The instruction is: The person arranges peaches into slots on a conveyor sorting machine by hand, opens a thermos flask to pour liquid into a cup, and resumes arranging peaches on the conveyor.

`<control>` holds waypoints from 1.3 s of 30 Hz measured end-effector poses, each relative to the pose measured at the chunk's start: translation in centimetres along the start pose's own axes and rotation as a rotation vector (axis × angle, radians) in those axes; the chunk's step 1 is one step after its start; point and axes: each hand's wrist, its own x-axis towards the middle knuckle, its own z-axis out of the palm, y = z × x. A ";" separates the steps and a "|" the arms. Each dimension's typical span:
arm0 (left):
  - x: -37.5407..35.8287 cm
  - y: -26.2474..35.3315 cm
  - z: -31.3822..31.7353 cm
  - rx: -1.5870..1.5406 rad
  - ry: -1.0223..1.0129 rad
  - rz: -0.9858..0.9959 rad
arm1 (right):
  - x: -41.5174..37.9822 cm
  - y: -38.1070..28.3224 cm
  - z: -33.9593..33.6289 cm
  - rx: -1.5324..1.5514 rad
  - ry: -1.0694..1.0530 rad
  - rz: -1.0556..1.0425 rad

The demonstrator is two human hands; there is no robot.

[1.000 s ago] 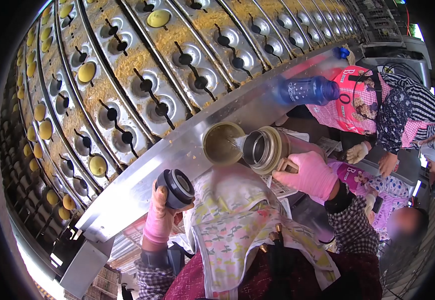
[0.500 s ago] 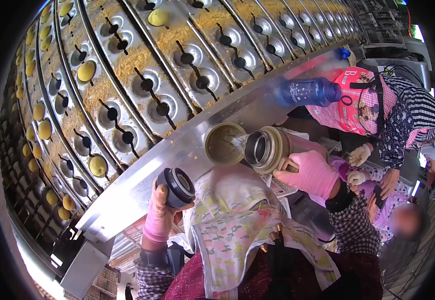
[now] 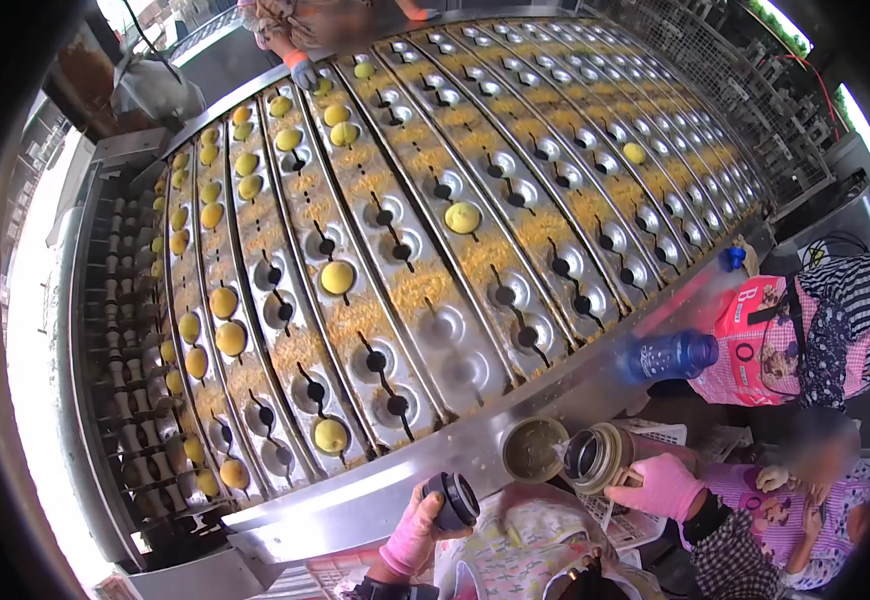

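Right hand (image 3: 660,487), pink-gloved, is closed firmly on a flask (image 3: 607,455) near its neck. Flask is tilted, mouth toward a round bowl (image 3: 535,450) just to its left; liquid (image 3: 560,454) shows between the two. Left hand (image 3: 415,535), also pink-gloved, is curled around a dark lid (image 3: 452,502), left of the flask and apart from it. Metal ledge (image 3: 355,508) runs beyond the flask; blue bottle (image 3: 670,357) lies on it, farther up. Cupped conveyor (image 3: 420,290), carrying yellow fruit (image 3: 337,278), extends beyond the ledge, away from the flask.
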 end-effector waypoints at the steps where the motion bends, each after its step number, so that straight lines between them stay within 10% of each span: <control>1: -0.4 0.6 -0.6 0.000 0.001 -0.013 | -0.4 -1.3 0.0 0.003 -0.017 0.009; 21: -3.4 1.4 -7.3 0.046 -0.202 0.059 | -5.8 -6.6 1.3 0.756 0.153 0.076; 39: -8.4 1.8 -6.4 -0.028 0.089 0.114 | -4.0 -14.5 -6.7 0.830 0.236 -0.263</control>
